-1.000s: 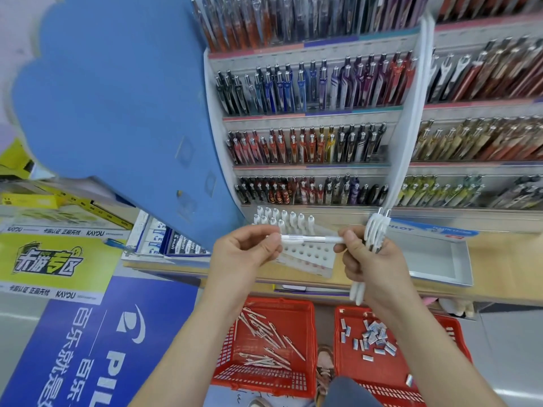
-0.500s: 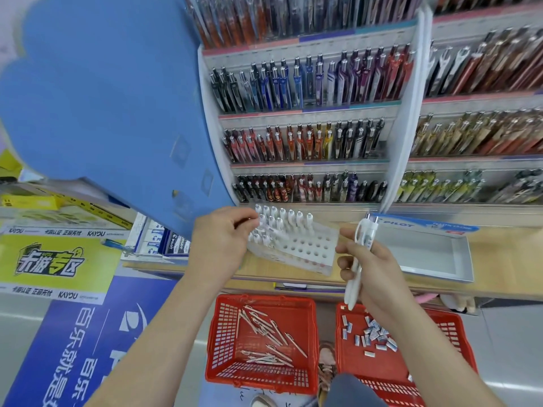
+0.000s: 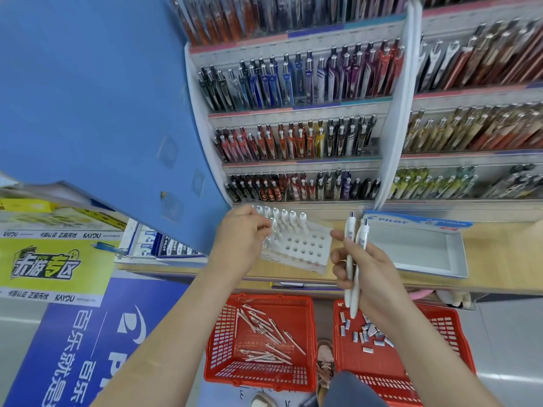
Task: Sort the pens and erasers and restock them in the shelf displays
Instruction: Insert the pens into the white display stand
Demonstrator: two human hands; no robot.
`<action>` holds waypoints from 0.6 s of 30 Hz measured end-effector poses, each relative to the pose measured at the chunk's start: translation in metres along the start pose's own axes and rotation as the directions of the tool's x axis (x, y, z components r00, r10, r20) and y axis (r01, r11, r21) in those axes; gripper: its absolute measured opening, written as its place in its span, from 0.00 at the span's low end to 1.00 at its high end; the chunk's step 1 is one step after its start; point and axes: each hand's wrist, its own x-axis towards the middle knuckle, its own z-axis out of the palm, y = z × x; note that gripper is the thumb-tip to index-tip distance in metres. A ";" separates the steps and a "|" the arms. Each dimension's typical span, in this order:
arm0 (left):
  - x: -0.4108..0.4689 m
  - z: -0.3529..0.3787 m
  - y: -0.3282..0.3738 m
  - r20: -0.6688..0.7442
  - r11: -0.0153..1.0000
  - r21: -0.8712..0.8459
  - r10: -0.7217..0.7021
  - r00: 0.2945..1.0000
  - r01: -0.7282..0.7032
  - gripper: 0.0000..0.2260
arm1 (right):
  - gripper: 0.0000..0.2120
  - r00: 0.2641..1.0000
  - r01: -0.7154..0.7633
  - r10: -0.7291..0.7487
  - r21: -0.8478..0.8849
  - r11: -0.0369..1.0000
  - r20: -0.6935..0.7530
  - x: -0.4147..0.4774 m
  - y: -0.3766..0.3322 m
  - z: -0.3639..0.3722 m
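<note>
Right hand (image 3: 370,270) grip closed round two white pens (image 3: 350,230), left hand (image 3: 239,235) grip pinching a pen (image 3: 273,227) standing in the holed rack (image 3: 308,248)

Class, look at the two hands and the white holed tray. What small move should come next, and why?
Probably the left hand should release the pen it pinches at the holed tray and take one of the two white pens that the right hand holds. Many of the tray's holes are empty.
</note>
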 end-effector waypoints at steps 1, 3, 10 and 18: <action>0.001 0.002 0.000 0.011 1.000 0.017 0.005 1.000 -0.005 0.05 | 0.12 1.000 0.002 -0.003 0.010 1.000 0.015 0.000 0.000 0.000; 0.003 0.006 0.000 0.032 0.998 0.056 0.038 0.999 -0.040 0.06 | 0.13 0.999 0.004 -0.005 0.033 0.999 0.046 -0.001 -0.001 0.000; 0.000 0.006 0.002 0.052 0.997 0.080 -0.004 0.999 0.000 0.07 | 0.16 0.982 -0.032 0.036 -0.026 0.999 0.185 -0.007 -0.006 0.004; -0.021 -0.020 0.055 0.340 0.653 -0.697 -0.065 0.938 0.297 0.07 | 0.20 0.917 -0.030 0.119 -0.232 0.972 0.381 -0.013 -0.011 0.011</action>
